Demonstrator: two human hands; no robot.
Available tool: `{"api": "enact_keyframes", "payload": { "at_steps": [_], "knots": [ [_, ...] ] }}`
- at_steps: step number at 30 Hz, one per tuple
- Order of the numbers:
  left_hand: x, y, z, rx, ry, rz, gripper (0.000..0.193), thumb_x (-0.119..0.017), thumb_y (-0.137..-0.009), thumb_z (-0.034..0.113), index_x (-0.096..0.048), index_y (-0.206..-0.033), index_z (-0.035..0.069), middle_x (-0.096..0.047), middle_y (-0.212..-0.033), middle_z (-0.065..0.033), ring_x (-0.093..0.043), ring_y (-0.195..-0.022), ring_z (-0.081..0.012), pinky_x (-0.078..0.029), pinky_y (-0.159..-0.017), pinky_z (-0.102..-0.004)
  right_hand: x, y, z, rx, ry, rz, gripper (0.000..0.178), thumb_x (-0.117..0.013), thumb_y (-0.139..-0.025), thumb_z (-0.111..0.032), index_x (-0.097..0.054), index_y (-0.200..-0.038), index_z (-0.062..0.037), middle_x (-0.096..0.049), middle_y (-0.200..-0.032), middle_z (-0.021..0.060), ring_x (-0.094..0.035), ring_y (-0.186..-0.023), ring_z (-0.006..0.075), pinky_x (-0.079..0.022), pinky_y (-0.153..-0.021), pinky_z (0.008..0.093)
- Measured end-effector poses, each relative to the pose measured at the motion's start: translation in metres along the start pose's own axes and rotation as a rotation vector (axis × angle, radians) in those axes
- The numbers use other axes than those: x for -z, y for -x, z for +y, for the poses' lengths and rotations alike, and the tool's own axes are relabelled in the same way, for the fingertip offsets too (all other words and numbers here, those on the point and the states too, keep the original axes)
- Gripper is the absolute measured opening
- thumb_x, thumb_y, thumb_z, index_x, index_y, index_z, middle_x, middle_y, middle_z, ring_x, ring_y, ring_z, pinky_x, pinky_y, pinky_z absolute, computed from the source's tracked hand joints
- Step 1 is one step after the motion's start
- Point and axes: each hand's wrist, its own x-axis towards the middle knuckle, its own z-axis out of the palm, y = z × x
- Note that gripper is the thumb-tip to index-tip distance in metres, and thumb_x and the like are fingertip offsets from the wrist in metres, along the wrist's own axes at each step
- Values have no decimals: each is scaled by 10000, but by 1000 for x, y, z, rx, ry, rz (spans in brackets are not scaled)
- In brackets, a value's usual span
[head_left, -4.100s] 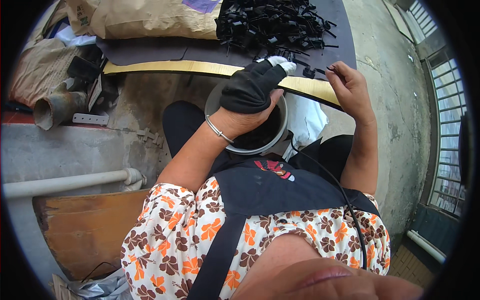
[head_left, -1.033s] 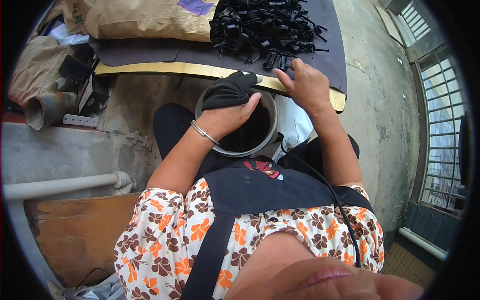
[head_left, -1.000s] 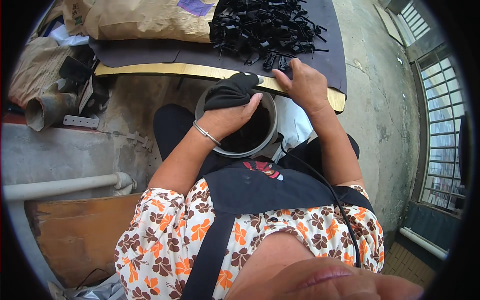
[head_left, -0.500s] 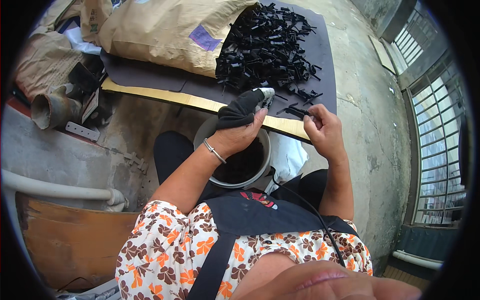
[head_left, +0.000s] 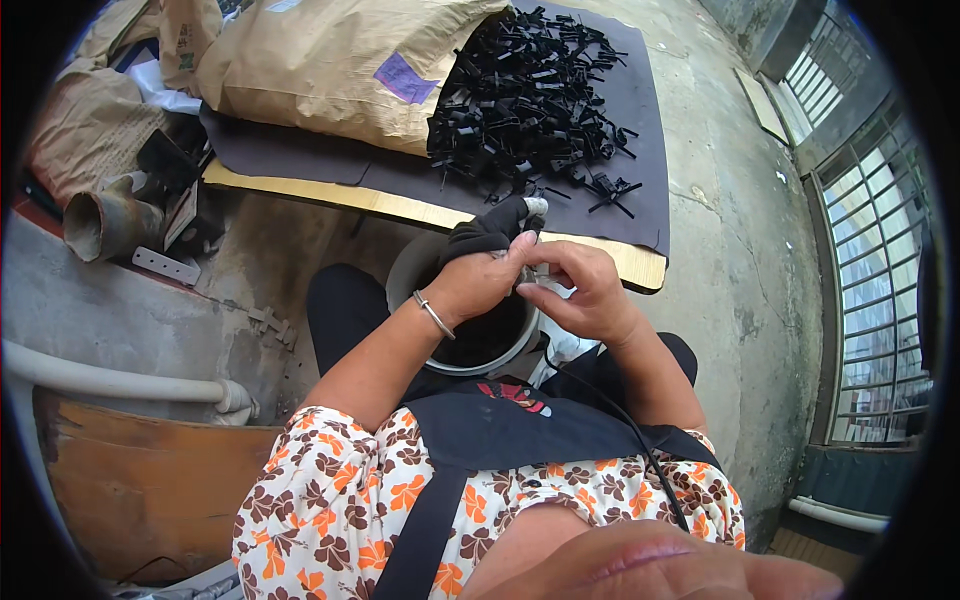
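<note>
Over a grey bucket point(head_left: 405, 268), my two hands meet just in front of the table edge. My left hand point(head_left: 485, 275), in a black glove with a pale fingertip and a bare thumb, is closed. My bare right hand point(head_left: 585, 290) pinches at the left fingers from the right. A small black plastic part point(head_left: 524, 278) shows between them, mostly covered by the fingers. Beyond, a heap of black plastic parts point(head_left: 535, 95) spreads over the dark mat point(head_left: 645, 150). A few loose parts point(head_left: 610, 192) lie near its front edge.
A large brown paper sack point(head_left: 310, 75) lies on the table, its mouth toward the heap. The table's pale wooden edge point(head_left: 330, 193) runs before me. To the left are a rusty pipe piece point(head_left: 105, 220) and a white pipe point(head_left: 110, 370). A black cable point(head_left: 600, 400) crosses my lap.
My right hand has come from the table edge leftward and nearer to meet my left hand. The black part by its fingers has left the mat. My left hand stays almost in place.
</note>
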Motion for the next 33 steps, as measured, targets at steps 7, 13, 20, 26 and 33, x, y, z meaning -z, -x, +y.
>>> {"api": "enact_keyframes", "payload": {
  "at_steps": [7,13,20,26,33],
  "knots": [
    [1,7,27,-11,-73,-143,301,-525,-817,102,-510,-1102,6,-587,-972,-130,-562,-878,-217,-439,-804,-310,-8,-1,24,-522,-446,265,169,-644,-834,-96,-498,-765,-44,-462,-667,-76,-398,-611,0,-328,-549,147],
    [-1,6,7,28,39,14,316,-523,-821,85,-538,-1122,-9,-624,-973,-142,-600,-862,-196,-469,-798,-291,4,0,21,-496,-192,-33,236,-534,-915,-221,-519,-814,-9,-465,-679,-27,-415,-648,57,-368,-582,208],
    [-5,7,13,-143,-281,61,280,-510,-812,80,-568,-1063,-31,-620,-1000,-173,-610,-890,-274,-475,-799,-313,-4,2,22,-517,-96,-60,252,-471,-940,-206,-540,-818,3,-502,-671,12,-425,-645,88,-391,-600,238],
    [-9,9,5,-411,-533,209,257,-491,-793,54,-558,-1029,-25,-600,-937,-190,-583,-838,-325,-471,-756,-356,-25,6,32,-499,-118,32,247,-463,-943,-196,-545,-822,3,-508,-680,-4,-422,-649,75,-391,-598,239],
    [-1,5,3,-245,-349,162,278,-532,-828,90,-529,-1085,-17,-605,-915,-138,-581,-797,-235,-469,-717,-311,-14,3,31,-458,-388,47,218,-499,-929,-200,-569,-867,-4,-551,-762,-15,-476,-709,62,-410,-654,221]
  ]
}}
